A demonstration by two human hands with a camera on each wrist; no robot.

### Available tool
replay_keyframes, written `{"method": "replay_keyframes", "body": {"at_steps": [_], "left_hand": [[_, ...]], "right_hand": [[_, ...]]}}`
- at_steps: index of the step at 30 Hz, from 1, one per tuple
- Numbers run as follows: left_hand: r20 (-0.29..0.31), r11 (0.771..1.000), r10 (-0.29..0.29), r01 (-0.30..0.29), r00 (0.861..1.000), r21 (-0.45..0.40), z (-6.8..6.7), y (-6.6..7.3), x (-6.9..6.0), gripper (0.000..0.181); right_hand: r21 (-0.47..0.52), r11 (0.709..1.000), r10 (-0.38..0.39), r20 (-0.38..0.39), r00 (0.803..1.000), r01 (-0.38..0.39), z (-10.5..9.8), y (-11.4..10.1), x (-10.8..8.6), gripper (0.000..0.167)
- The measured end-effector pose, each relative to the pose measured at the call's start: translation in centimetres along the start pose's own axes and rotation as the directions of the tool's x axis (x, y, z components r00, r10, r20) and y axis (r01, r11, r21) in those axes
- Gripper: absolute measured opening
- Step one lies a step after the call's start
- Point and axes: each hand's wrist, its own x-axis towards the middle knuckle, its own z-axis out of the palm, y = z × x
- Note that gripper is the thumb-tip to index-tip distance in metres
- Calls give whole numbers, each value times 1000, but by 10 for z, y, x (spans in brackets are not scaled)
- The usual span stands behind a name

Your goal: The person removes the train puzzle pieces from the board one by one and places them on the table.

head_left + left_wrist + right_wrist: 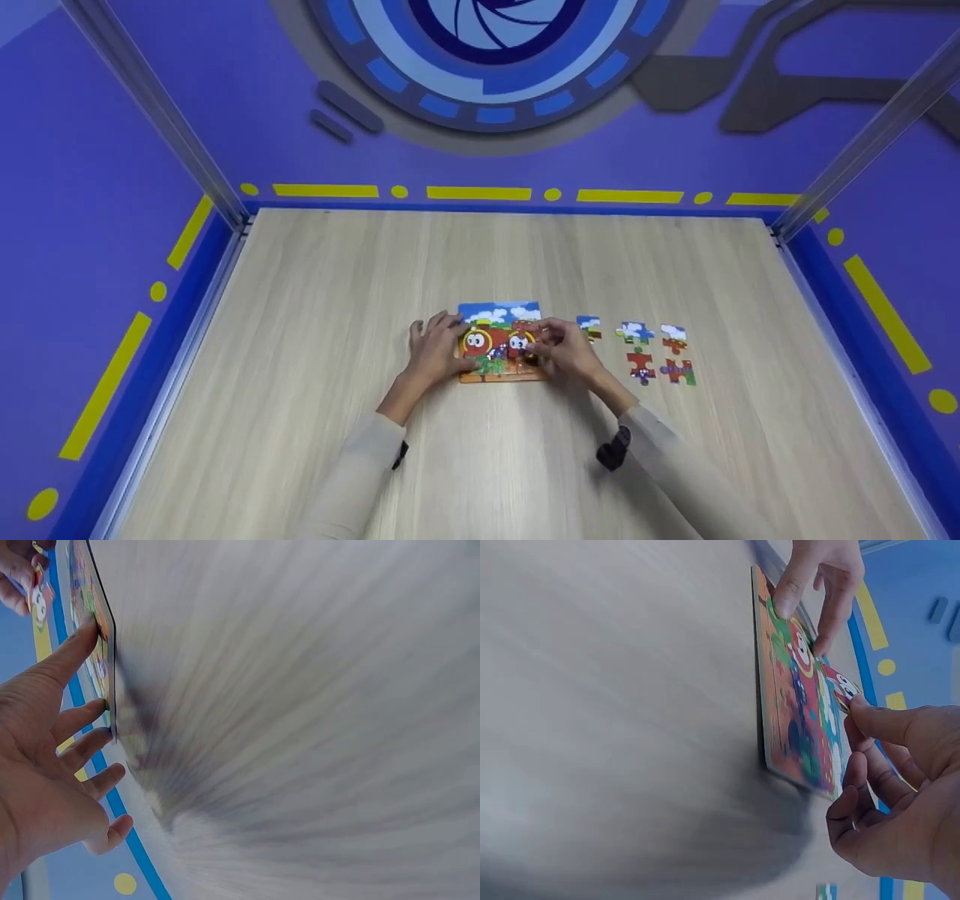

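Observation:
A puzzle board with a colourful cartoon picture lies flat on the table. My left hand rests at its left side, thumb on the lower left of the picture and fingers spread along the edge; the left wrist view shows the same hand. Between the thumb and fingertips of my right hand is a puzzle piece with white cartoon eyes, held tilted just above the board. In the right wrist view the other fingers of this right hand are curled.
Right of the board lie several loose pieces: one near my right hand, a sky piece, a cloud-and-red piece, a red piece and a red-and-green piece. Blue-purple walls stand behind and beside the wooden table.

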Motion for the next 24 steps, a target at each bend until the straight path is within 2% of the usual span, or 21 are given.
{"method": "replay_keyframes", "body": {"at_steps": [5,13,18,24], "left_hand": [[-2,1000,-5,5,1000,-2,0,0,-1,74],[-16,999,13,-14,1000,-30,2,0,0,75],[-14,1000,9,-9,1000,-27,1,-1,0,76],[-12,999,19,-19,1000,-34,0,-2,0,77]], "right_hand": [[-20,999,28,-56,998,-29,-17,12,-8,23],[0,999,34,-56,998,-34,-40,29,-14,25],[-47,997,64,-90,994,-68,-51,38,-24,26],[-96,994,49,-98,994,-58,-64,46,-34,27]]}}
